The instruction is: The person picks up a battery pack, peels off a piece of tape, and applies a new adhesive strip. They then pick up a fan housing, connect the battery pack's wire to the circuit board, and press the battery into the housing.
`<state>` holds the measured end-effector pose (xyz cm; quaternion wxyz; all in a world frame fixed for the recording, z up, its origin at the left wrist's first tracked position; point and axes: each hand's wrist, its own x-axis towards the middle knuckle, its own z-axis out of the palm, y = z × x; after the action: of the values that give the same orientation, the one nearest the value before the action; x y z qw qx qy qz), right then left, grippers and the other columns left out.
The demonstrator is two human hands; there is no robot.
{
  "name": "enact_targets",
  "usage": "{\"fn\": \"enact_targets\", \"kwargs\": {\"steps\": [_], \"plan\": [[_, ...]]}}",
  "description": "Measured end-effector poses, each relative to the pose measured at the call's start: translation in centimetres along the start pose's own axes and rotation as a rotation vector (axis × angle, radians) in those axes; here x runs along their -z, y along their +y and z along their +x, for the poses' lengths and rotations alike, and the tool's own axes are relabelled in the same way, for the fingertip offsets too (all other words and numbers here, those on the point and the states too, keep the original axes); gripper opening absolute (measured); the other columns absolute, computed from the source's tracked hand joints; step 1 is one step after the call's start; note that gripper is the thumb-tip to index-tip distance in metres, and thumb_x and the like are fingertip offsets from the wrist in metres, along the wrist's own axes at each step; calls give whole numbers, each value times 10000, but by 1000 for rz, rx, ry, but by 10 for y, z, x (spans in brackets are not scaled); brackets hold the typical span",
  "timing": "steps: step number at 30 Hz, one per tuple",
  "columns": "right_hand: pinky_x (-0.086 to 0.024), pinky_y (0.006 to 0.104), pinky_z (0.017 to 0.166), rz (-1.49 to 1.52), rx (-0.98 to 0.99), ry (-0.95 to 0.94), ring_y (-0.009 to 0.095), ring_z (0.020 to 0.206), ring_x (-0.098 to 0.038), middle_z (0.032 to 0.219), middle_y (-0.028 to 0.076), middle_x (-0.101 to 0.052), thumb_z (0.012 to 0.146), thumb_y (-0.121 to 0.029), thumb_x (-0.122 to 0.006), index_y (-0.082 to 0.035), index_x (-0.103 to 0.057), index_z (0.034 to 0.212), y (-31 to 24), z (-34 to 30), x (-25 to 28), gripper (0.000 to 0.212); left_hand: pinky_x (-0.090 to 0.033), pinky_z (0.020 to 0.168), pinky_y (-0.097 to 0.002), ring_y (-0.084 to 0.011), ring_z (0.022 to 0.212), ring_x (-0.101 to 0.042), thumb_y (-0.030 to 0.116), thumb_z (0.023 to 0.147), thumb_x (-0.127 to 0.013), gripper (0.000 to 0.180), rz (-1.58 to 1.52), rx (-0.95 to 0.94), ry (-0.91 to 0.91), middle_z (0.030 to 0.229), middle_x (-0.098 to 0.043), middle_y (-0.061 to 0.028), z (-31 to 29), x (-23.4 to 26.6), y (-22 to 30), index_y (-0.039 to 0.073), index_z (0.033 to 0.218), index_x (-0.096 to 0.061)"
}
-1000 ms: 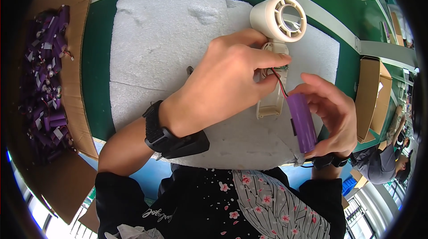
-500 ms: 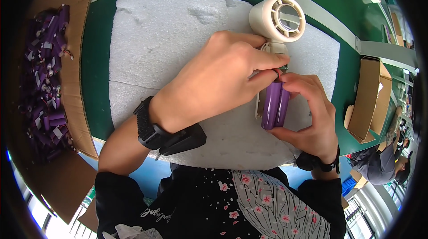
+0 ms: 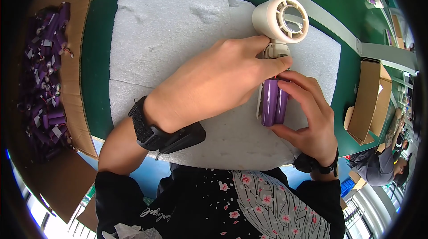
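A cream handheld fan (image 3: 268,19) lies on the white foam board (image 3: 165,33), its round head at the far end and its handle toward me. Over the handle sits a purple two-cell battery pack (image 3: 269,105), with a sliver of the cream casing showing along its left side. My right hand (image 3: 312,109) grips the pack, thumb at its near end and fingers at its far end. My left hand (image 3: 223,71) reaches across from the left, closed at the handle's neck. Its fingertips meet by the pack's wires, and what they pinch is hidden.
At the left stands a cardboard box (image 3: 73,74) full of purple battery packs (image 3: 49,69). A smaller open cardboard box (image 3: 368,100) is on the green table (image 3: 100,60) at the right. A co-worker (image 3: 376,165) is farther right.
The fan has shifted slightly right. My left thumb and fingers have moved a little up and right along the neck. The near end of the battery pack has moved slightly away from me.
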<state>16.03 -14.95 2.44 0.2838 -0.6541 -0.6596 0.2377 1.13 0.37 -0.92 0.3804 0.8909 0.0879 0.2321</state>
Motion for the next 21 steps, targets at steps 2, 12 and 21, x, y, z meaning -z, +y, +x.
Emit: {"fn": "enact_targets", "kwargs": {"steps": [2,12,21], "plan": [[-523,365,839,-3,-8,9,303,1048,-583,1236,151,-558,441,17,-833,-13,-607,1145,-1,-1,1,740,-514,551,-326,-261,665,-650,-51,745,-666,357,31,-10,21,939,-648,-155,0,-1,0,57,1084,-683],[-555,356,768,-65,85,4,306,959,-601,1246,195,-537,473,38,-808,44,-645,1042,-4,-1,4,591,-455,484,-292,-214,578,-613,-75,735,-651,368,-128,-16,10,911,-658,-155,5,4,-4,63,1074,-696],[-556,369,792,-81,90,10,329,994,-606,1255,219,-529,486,38,-801,53,-650,1034,-5,-3,2,569,-486,502,-277,-209,605,-647,-57,720,-654,332,-120,-7,32,863,-679,-152,6,3,-3,57,1026,-716]]}}
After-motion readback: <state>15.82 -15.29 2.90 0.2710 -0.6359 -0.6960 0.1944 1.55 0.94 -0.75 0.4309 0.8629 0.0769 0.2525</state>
